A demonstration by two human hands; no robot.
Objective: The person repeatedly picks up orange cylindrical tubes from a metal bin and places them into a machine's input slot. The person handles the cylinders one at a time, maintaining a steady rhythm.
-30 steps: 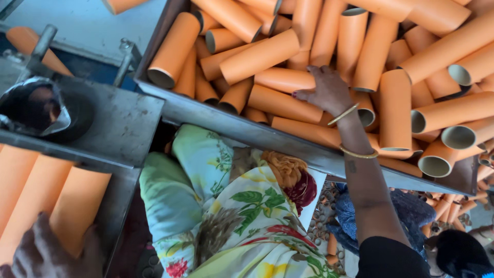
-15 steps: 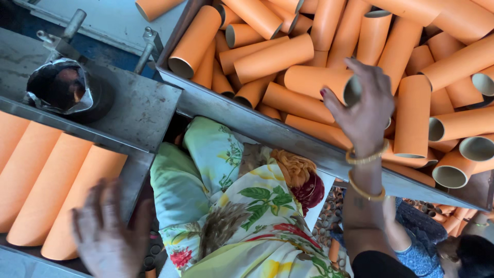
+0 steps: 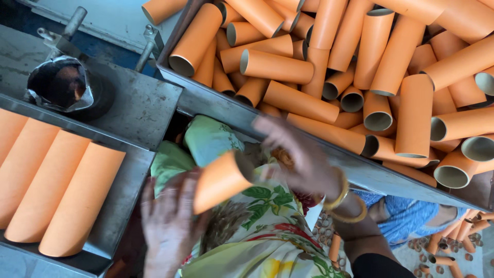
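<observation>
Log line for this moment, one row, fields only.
left hand: on orange tube | right hand: at tube's open end | bin of tubes: behind | tray tubes: lying side by side

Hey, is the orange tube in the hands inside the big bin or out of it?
Out. The orange tube is between both hands, over the lap, below the bin rim.

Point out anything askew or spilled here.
The orange tubes in the metal bin lie jumbled at all angles, unlike the neat row on the tray. More small tubes lie scattered on the floor.
</observation>
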